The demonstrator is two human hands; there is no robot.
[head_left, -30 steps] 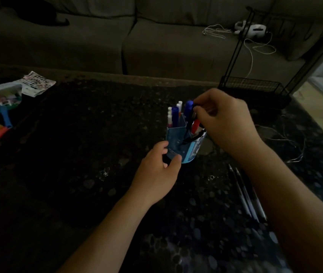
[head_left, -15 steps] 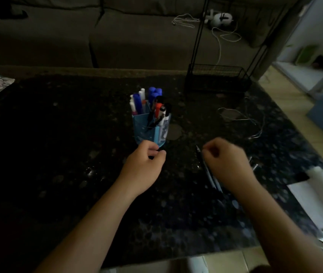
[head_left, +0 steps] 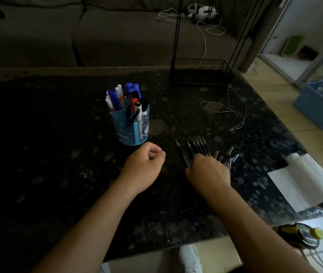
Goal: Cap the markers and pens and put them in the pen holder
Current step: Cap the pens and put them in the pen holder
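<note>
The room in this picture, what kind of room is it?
Most likely a living room in a home. A long grey sofa stands right behind a dark speckled table, a white cable lies loose on a sofa cushion, and a holder full of markers sits on the table.

Pens (head_left: 198, 147): lower ends vanish under the right hand (head_left: 208, 174).
Grip: hidden beneath that hand's back, unreadable.
Caps (head_left: 229, 154): small, dim, perhaps half a dozen, count unclear.
Markers (head_left: 121, 95): barrels sunk inside the pen holder (head_left: 126, 129).
</note>
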